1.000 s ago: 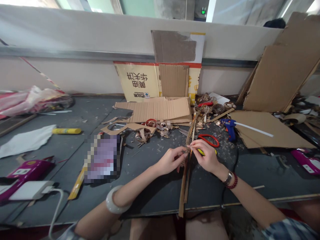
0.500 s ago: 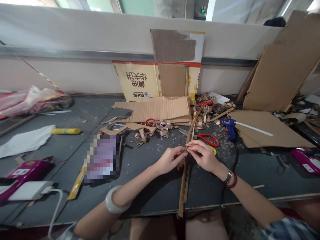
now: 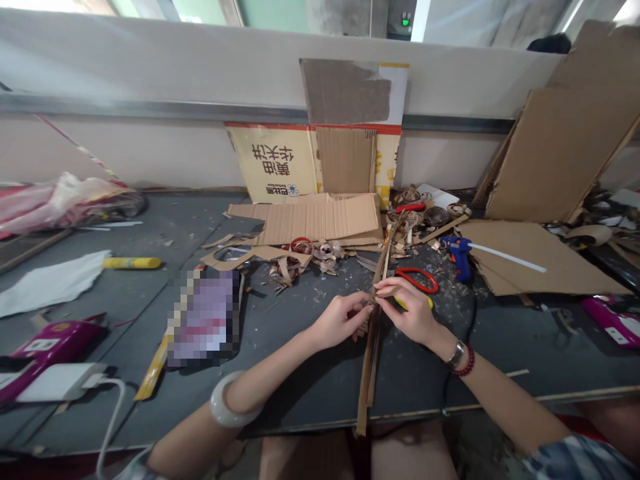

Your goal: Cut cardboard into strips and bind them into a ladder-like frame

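Note:
Long, narrow cardboard strips (image 3: pixel 367 373) run up the middle of the view, their lower ends reaching the table's front edge. My left hand (image 3: pixel 340 320) pinches them from the left, thumb and forefinger together. From the other side my right hand (image 3: pixel 407 308) closes its fingertips on the same strips, almost touching the left. A small corrugated piece is partly hidden under the left fingers. Just behind the right hand lie scissors with red and yellow handles (image 3: pixel 425 280), partly covered by it.
A blue glue gun (image 3: pixel 457 257) with a white stick lies right of the hands. Cardboard scraps and curled strips (image 3: pixel 290 267) litter the table behind. Left are a yellow cutter (image 3: pixel 154 367), a blurred purple object (image 3: pixel 205 320) and a white charger (image 3: pixel 60 381). Cardboard sheets (image 3: pixel 555 153) lean at the right.
The fingers of my right hand have shifted slightly on the strips, and a bit more of the yellow scissor handle shows. My left hand stays almost where it was.

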`<state>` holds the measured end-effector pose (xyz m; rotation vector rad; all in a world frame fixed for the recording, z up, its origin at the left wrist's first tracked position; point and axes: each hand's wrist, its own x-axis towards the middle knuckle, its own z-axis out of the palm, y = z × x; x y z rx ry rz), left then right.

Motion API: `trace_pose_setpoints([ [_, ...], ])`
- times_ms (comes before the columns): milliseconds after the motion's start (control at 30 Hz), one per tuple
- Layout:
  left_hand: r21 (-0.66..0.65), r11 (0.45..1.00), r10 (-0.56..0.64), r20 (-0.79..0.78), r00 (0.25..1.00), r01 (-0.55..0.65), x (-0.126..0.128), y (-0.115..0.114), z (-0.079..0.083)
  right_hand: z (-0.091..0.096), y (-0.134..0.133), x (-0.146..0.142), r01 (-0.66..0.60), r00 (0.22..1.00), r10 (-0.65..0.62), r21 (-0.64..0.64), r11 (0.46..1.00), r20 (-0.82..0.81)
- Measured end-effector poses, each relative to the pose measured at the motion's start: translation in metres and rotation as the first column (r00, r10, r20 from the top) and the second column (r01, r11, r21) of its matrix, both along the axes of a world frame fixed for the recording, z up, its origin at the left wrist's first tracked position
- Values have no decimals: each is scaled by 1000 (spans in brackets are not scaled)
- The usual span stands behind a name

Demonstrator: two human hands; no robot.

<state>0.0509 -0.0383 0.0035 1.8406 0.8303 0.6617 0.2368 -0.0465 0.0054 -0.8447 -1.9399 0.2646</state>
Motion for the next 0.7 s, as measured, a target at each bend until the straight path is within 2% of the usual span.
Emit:
trace_pose_setpoints([
  [200,72,997,2,-45,999,1,0,-1,4,-5,0,2,-43,998,43,9,999,35],
  [333,30,1000,-9,-37,999,10,1,0,4,-5,0,2,-63,997,63,-19,998,47],
  [700,49,999,-18,-53,998,21,-1,-1,5,-3,2,0,23,999,-24,-27,999,-37],
])
